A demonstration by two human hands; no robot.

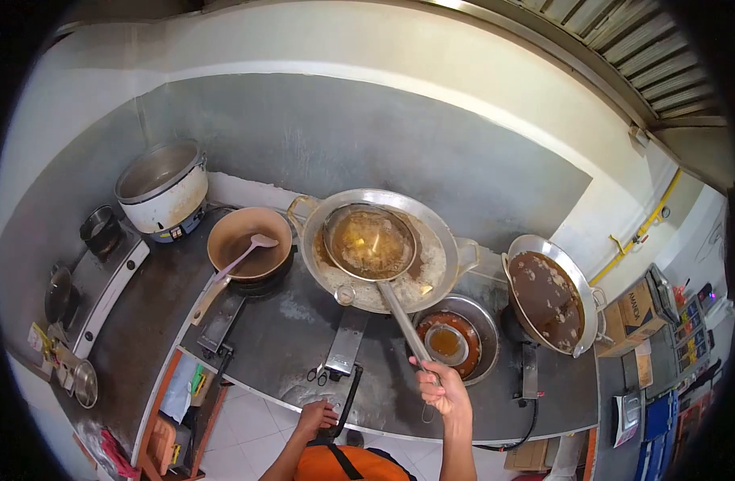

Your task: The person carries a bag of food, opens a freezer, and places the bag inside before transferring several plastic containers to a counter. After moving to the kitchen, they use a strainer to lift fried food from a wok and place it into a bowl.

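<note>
Nearest to us, our left hand rests at the near edge of the desk, its fingers curled around a dark handle that runs down from the burner; scissors lie just beside it. Our right hand has its fingers wrapped around the end of a long metal handle.

That handle belongs to the strainer, a round, shallow mesh ladle that sits inside the big wok. Its long axis runs from our right hand near us, up and slightly left, so the bowl points far and the grip points near. Oil glints yellow in the strainer, and pale, frothy oil fills the wok around it.

From the left: a white rice cooker stands open, its metal inner pot looking bare. Next, a brown pan holds brown liquid and a pink ladle leaning toward the near left. Right of the wok, near our right hand, a steel bowl holds reddish-brown sauce and a smaller bowl. Farthest right, a tilted wok carries dark brown sauce with pale lumps.
</note>
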